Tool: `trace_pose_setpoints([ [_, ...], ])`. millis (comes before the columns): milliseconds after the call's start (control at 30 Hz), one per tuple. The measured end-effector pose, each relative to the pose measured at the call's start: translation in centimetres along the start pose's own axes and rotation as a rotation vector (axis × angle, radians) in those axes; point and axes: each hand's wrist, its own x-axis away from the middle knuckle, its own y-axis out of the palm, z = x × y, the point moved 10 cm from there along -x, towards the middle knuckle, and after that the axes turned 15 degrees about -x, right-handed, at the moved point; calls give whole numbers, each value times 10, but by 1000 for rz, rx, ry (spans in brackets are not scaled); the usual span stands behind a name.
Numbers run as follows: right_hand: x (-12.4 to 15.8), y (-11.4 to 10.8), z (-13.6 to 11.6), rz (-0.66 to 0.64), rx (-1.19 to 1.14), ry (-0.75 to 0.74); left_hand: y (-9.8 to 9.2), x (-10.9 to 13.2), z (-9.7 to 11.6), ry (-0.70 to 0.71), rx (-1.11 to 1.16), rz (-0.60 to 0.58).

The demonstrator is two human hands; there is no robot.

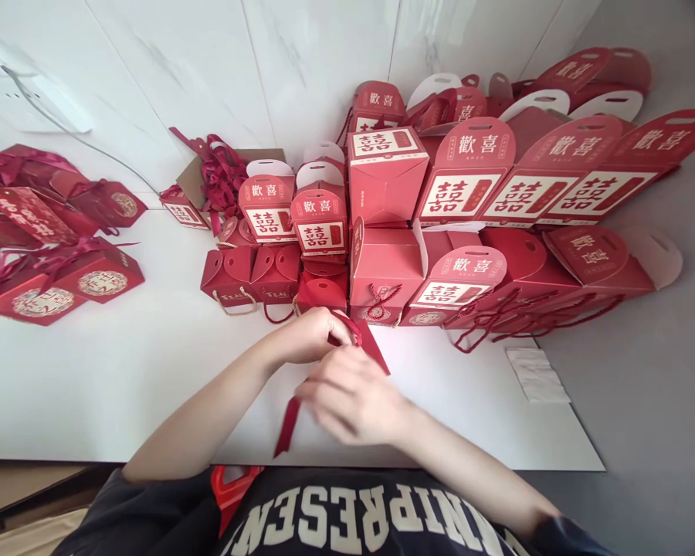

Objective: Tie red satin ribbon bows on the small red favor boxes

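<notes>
Both hands meet over the near middle of the white table (121, 371). My left hand (313, 333) is closed on a small red gift box (374, 344), of which only a corner shows past the fingers. My right hand (353, 398) lies in front of it with curled fingers, pinching a dark red ribbon (286, 428) whose loose end hangs down to the left near the table's front edge. The right hand hides most of the box.
Stacks of red paper gift boxes (469, 193) with white labels fill the back right against the wall. Small red boxes with cord handles (249, 278) stand behind my hands. Ribboned boxes (63, 286) lie at left. Loose ribbons (220, 174) pile at the back. White tissue (536, 374) lies at right.
</notes>
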Motion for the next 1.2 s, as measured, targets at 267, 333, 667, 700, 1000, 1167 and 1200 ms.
trace_pose_setpoints([
  [267, 34, -57, 65, -199, 249, 271, 1, -1, -2, -43, 22, -58],
  [333, 38, -60, 60, -221, 362, 193, 3, -1, -2, -32, 22, -77],
  [667, 73, -85, 86, -398, 747, 415, -2, -2, -3, 8, -57, -46],
  [700, 83, -91, 95, -412, 749, 541, -2, -2, -3, 4, -60, -47],
  [1000, 65, -88, 81, -168, -60, 833, -9, -1, 14, 44, -156, -19],
  [1167, 39, -65, 88, -104, -303, 725, -14, 3, 30, 13, -295, -33],
  [1200, 39, -61, 91, -106, -337, 724, -15, 4, 30, -5, -313, -41],
])
